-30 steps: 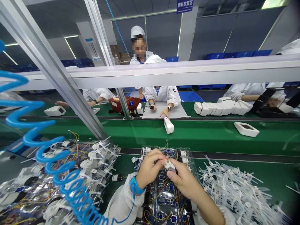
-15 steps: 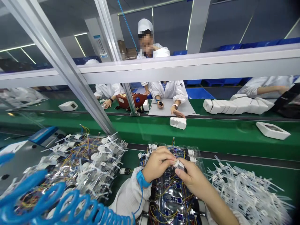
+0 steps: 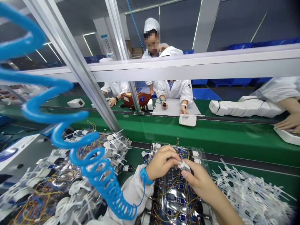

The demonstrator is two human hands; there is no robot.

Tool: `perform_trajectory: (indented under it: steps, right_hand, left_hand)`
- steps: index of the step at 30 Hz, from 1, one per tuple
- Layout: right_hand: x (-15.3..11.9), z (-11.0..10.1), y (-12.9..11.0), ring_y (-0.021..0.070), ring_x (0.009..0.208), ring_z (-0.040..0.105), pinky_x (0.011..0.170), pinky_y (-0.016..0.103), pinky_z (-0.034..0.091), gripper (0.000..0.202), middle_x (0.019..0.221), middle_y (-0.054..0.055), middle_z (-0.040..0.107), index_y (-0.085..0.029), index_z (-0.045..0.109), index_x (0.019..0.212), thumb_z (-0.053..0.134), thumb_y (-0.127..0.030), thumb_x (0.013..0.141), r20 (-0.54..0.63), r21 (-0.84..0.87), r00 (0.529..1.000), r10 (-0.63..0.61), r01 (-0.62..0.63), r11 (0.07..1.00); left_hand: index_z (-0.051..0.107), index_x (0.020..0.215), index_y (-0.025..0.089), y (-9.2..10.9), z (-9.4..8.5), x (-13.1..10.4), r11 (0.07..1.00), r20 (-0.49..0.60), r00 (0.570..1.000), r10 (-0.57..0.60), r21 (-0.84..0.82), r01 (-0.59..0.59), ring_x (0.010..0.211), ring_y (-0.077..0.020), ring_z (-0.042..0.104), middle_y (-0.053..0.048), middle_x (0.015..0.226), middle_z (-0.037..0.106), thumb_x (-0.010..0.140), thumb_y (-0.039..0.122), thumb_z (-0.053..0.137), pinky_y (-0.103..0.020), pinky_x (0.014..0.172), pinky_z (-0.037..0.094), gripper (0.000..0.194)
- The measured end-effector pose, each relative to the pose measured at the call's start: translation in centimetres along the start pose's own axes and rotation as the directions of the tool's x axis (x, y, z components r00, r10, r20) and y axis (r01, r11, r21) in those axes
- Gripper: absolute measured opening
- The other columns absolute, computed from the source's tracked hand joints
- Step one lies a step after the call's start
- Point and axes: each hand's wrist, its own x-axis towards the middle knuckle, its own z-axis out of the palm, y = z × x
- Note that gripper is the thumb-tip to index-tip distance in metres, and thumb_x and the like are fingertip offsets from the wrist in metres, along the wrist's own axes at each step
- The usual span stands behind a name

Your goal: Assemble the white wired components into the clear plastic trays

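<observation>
My left hand (image 3: 163, 162) and my right hand (image 3: 198, 178) meet over a clear plastic tray (image 3: 201, 153) of small parts. Between them is a small white part (image 3: 185, 166), partly covered by my fingers; its exact kind is not clear. My right thumb and fingers grip its body, while my left fingertips pinch its near-left end. Below the hands, the tray carries small blue circuit boards (image 3: 183, 202), yellow and red wires and black-and-white cylindrical parts. A blue wrist strap (image 3: 145, 177) circles my left wrist, its cord running down.
A coiled blue hose (image 3: 100, 175) hangs at left before a heap of wired parts (image 3: 53, 181). Loose white plastic pieces (image 3: 253, 190) pile up at right. White housings (image 3: 187, 120) lie on the green conveyor (image 3: 150, 131); co-workers sit beyond a metal frame (image 3: 79, 72).
The coiled hose has swung up into view at left. Both hands keep hold of the white part. Across the conveyor, a co-worker now holds the nearest white housing; another's hands reach one at right.
</observation>
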Motion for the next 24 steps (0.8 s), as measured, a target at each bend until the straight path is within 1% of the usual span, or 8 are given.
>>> perform_trajectory:
  steps: [4, 8, 11, 14, 18, 22, 24]
  right_hand:
    - [-0.08, 0.03, -0.04, 0.0217, 0.073, 0.048, 0.066, 0.030, 0.035, 0.044, 0.080, 0.002, 0.055, -0.018, 0.057, 0.091, 0.043, -0.060, 0.098, 0.021, -0.036, 1.000, 0.012, -0.011, 0.999]
    - [-0.29, -0.04, -0.31, 0.0227, 0.073, 0.051, 0.067, 0.031, 0.038, 0.038, 0.082, 0.003, 0.059, -0.018, 0.058, 0.095, 0.044, -0.053, 0.098, 0.042, -0.094, 0.998, 0.053, -0.049, 0.994]
    - [-0.39, -0.02, -0.50, 0.0234, 0.075, 0.053, 0.067, 0.031, 0.038, 0.034, 0.084, 0.004, 0.062, -0.018, 0.058, 0.098, 0.043, -0.049, 0.099, 0.052, -0.132, 0.996, 0.069, -0.061, 0.989]
    - [-0.37, 0.10, -0.61, 0.0225, 0.071, 0.052, 0.064, 0.031, 0.036, 0.032, 0.080, 0.003, 0.061, -0.018, 0.059, 0.097, 0.044, -0.046, 0.098, 0.048, -0.163, 0.996, 0.076, -0.067, 0.984]
    - [-0.24, -0.05, -0.61, 0.0215, 0.068, 0.051, 0.063, 0.030, 0.034, 0.034, 0.076, 0.002, 0.059, -0.018, 0.059, 0.093, 0.045, -0.048, 0.098, 0.039, -0.138, 0.998, 0.058, -0.052, 0.989]
    - [-0.28, -0.57, -0.46, 0.0225, 0.072, 0.054, 0.066, 0.030, 0.038, 0.035, 0.082, 0.003, 0.062, -0.018, 0.060, 0.096, 0.045, -0.050, 0.098, 0.047, -0.132, 0.998, 0.039, -0.033, 0.991]
    - [-0.36, -0.70, -0.34, 0.0231, 0.072, 0.055, 0.066, 0.031, 0.040, 0.035, 0.080, 0.003, 0.062, -0.019, 0.060, 0.093, 0.046, -0.051, 0.098, 0.048, -0.149, 0.998, 0.037, -0.029, 0.988]
  left_hand:
    - [0.074, 0.085, 0.018, -0.22, 0.37, -0.14, 0.999, -0.047, 0.998, 0.040, -0.009, -0.040, 0.087, -0.0183, 0.064, -0.007, 0.086, 0.069, 0.094, 0.030, 0.063, -0.034, 0.085, 0.049, 0.019]
    - [0.075, 0.082, 0.019, -0.50, 0.50, -0.16, 0.996, -0.033, 0.996, 0.086, 0.013, -0.085, 0.082, -0.0174, 0.066, -0.005, 0.081, 0.072, 0.094, 0.033, 0.064, -0.038, 0.090, 0.047, 0.020]
    - [0.075, 0.081, 0.019, -0.69, 0.61, -0.12, 0.993, -0.030, 0.993, 0.116, 0.004, -0.116, 0.080, -0.0169, 0.067, -0.005, 0.079, 0.073, 0.094, 0.034, 0.065, -0.037, 0.089, 0.048, 0.022]
    - [0.074, 0.081, 0.019, -0.86, 0.69, -0.10, 0.991, -0.033, 0.990, 0.136, 0.006, -0.136, 0.080, -0.0169, 0.067, -0.005, 0.078, 0.073, 0.094, 0.035, 0.065, -0.037, 0.089, 0.048, 0.022]
    - [0.074, 0.083, 0.019, -0.90, 0.39, 0.02, 0.991, -0.004, 0.992, 0.129, 0.046, -0.129, 0.081, -0.0174, 0.066, -0.005, 0.081, 0.072, 0.094, 0.035, 0.064, -0.038, 0.087, 0.047, 0.022]
    - [0.074, 0.088, 0.019, -0.50, -0.12, 0.20, 0.985, 0.033, 0.990, 0.135, 0.106, -0.137, 0.086, -0.0185, 0.063, -0.006, 0.085, 0.071, 0.096, 0.038, 0.061, -0.038, 0.088, 0.045, 0.024]
    - [0.073, 0.089, 0.019, -0.23, -0.14, 0.18, 0.983, 0.025, 0.991, 0.134, 0.121, -0.137, 0.087, -0.0188, 0.063, -0.006, 0.086, 0.071, 0.098, 0.038, 0.057, -0.037, 0.089, 0.044, 0.027]
